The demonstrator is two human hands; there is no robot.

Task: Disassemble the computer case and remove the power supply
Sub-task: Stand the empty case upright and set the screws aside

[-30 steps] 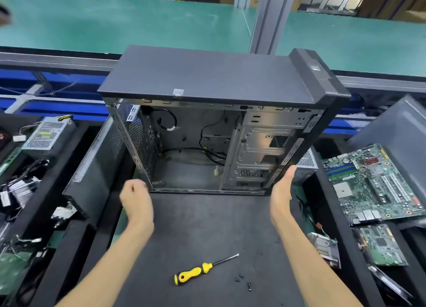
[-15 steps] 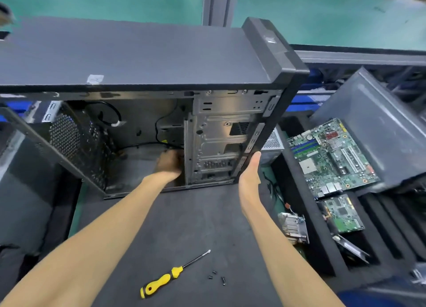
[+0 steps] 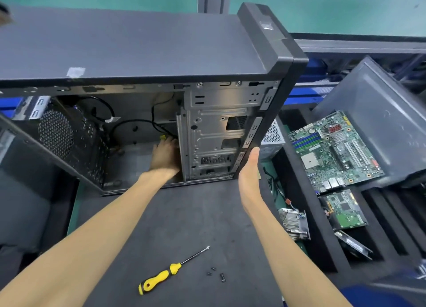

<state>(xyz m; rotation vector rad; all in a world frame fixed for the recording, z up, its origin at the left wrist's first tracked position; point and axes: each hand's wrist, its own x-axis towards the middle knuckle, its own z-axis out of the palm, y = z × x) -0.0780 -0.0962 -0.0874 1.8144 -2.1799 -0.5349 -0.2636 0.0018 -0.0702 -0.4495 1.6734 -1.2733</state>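
Observation:
A dark grey computer case (image 3: 138,46) stands upright on the black mat (image 3: 184,216), its open side facing me. Inside are black cables, a round fan grille at the left and a bare metal drive cage (image 3: 212,131). My left hand (image 3: 164,155) reaches deep into the case beside the cage, fingertips at a yellow connector (image 3: 163,137); whether it grips the connector is hidden. My right hand (image 3: 250,175) lies flat with straight fingers against the lower edge of the black front bezel. No power supply shows inside the case.
A yellow-handled screwdriver (image 3: 161,278) and several small black screws (image 3: 215,273) lie on the mat near me. Bins at the right hold a green motherboard (image 3: 334,150), a smaller board (image 3: 343,211), a heatsink (image 3: 294,223), a grey panel (image 3: 380,113) and a perforated silver box (image 3: 273,132).
My left hand has gone from the case's lower left corner into its interior, up to the cables by the drive cage. My right hand stays on the front bezel. The view has moved closer.

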